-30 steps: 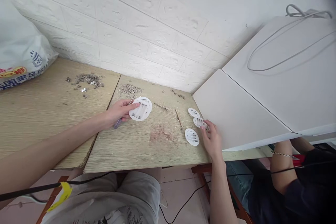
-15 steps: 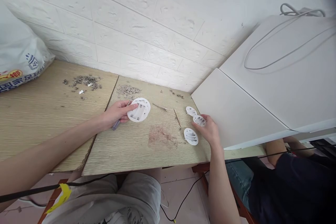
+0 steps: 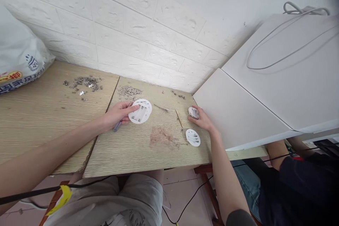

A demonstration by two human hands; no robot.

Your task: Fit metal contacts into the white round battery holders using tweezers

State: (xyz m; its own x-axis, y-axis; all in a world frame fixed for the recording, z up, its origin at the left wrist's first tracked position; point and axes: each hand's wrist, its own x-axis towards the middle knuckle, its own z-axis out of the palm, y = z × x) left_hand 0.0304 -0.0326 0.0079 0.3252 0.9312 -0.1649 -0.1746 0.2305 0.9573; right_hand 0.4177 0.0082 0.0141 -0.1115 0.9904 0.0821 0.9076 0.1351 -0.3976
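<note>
Pinched a smooth, slotted white disc [image 3: 141, 112] and a clear-handled screwdriver [image 3: 116, 126] in the left hand [image 3: 122, 111]! Curled the right hand [image 3: 202, 118] around the far white discs [image 3: 194, 113], just shifted the middle one there: seemingly stacked, so gathered together. Left a round nearer disc [image 3: 193, 137] on the grainy tabletop [image 3: 113, 162], well apart from heaped, shiny metal bits [image 3: 129, 92].
</note>
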